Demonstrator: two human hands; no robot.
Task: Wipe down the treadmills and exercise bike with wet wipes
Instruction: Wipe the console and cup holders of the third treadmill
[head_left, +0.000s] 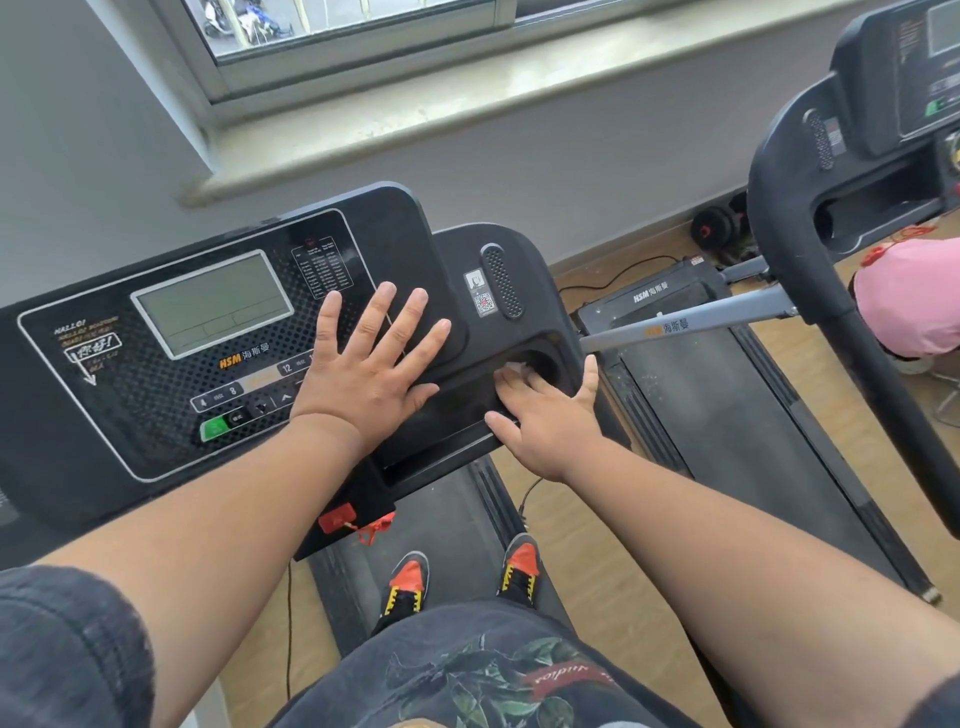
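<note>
Left hand (370, 358) lies flat, bracing the black plastic treadmill console (208, 338); right hand (545, 405) presses a crumpled white wet wipe (515, 370) into its recessed tray.

Right hand (545, 415) fills the console's cup recess (540, 364); recess walls hem the fingers, only rearward lies open

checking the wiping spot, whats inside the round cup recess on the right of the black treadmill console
A crumpled white wet wipe lies inside the round recess, pressed by the right hand fingers. The fingers cover most of the wipe and part of the recess floor.
</note>
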